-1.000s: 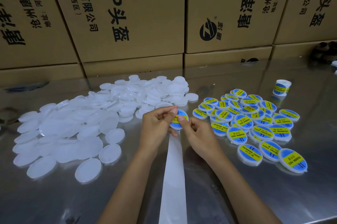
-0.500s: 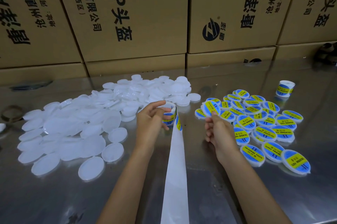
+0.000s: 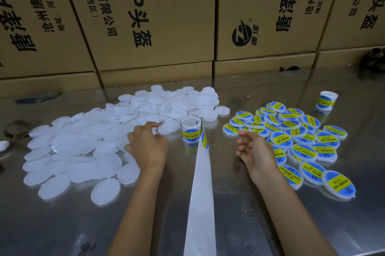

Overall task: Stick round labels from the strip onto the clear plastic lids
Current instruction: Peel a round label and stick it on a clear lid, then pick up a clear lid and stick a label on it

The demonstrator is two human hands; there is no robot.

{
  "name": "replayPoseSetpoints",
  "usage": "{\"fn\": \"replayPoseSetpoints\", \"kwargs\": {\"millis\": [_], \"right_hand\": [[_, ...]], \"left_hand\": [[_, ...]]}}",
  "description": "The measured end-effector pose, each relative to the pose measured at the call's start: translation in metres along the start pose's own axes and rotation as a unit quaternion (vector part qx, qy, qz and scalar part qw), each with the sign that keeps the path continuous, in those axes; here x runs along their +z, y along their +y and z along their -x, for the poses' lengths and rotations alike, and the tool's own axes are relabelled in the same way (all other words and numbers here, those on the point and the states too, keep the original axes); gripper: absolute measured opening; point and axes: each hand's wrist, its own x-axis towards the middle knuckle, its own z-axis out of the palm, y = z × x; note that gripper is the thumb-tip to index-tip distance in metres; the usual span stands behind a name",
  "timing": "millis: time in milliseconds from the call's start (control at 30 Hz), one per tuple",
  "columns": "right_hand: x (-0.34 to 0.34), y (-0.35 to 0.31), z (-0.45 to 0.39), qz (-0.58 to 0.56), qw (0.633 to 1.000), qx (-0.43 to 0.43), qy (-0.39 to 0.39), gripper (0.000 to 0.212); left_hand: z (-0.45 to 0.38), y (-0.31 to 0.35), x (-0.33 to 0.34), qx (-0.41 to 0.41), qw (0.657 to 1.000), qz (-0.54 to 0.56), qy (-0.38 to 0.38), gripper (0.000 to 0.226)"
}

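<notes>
Reaching left, left hand fingers curl on plain lids (right hand loosely curled, empty).

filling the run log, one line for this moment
left hand reaching into blank lids | right hand empty | label roll standing between

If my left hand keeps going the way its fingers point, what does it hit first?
Probably the pile of plain lids: the left hand points up-left into it and its fingertips look already at the nearest ones.
</notes>
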Motion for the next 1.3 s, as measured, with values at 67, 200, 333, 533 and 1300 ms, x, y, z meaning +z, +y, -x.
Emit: {"fn": "replayPoseSetpoints", "kwargs": {"millis": [67,200,333,533,1300], "right_hand": [[0.002,0.000,0.001,0.014,1.000,-0.001,0.001,0.019],[0.004,0.001,0.002,0.036,0.999,-0.003,-0.001,0.019],[0.006,0.002,0.004,0.067,0.998,-0.012,-0.004,0.020],[0.007,0.007,0.004,0.119,0.992,-0.032,-0.009,0.018],[0.019,0.019,0.019,0.137,0.960,-0.118,-0.214,0.020]], "left_hand": [[-0.001,-0.006,-0.002,0.016,0.994,-0.101,0.044,0.046],[-0.010,-0.021,-0.011,-0.005,0.989,-0.129,0.067,0.062],[-0.018,-0.031,-0.019,-0.028,0.992,-0.106,0.066,0.056],[-0.023,-0.037,-0.021,-0.009,0.995,-0.028,0.095,0.020],[0.029,0.041,-0.014,0.033,0.822,0.441,-0.358,0.037]]}}
